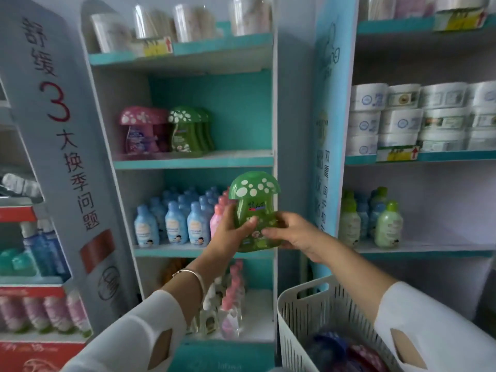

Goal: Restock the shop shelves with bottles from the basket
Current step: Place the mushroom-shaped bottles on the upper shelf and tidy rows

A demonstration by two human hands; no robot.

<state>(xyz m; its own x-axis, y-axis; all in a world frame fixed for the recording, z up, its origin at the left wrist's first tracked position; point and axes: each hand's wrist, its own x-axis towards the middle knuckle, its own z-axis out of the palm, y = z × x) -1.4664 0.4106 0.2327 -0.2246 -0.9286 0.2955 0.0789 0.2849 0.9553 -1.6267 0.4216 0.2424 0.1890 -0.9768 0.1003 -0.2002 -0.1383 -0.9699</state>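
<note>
Teal shop shelves face us. Nearest, below our right grip, the white basket holds blue- and red-capped bottles. Our left grip and the right grip together clasp one green mushroom bottle. Above them, farther back, matching shelved bottles stand.

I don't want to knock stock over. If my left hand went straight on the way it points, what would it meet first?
Beyond the green mushroom bottle it holds, your left hand would probably meet the pink bottles on the shelf behind; depth is unclear.
</note>
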